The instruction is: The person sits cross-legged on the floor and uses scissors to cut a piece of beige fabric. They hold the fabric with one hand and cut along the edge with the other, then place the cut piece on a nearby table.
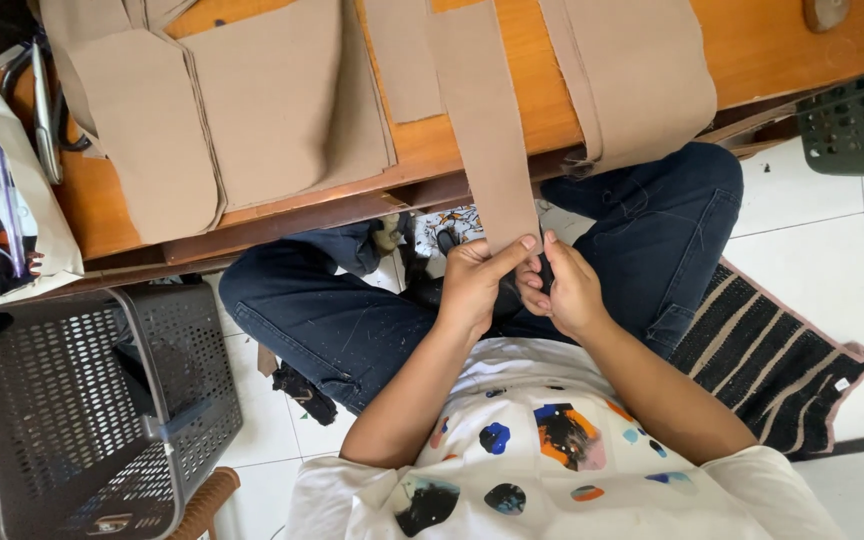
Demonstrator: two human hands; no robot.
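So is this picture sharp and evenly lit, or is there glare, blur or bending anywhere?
Head view: daylight, soft and even, with faint shadows under the table; the hands, left hand and right hand, and the fabric strip look sharp; the white floor tiles are bright, nearly washed out; the wide lens bows the table edge a little; the grey basket at the corner is slightly soft.

Both hands, left hand (474,282) and right hand (564,287), pinch a tan fabric strip (485,120) hanging off the wooden table (762,45).
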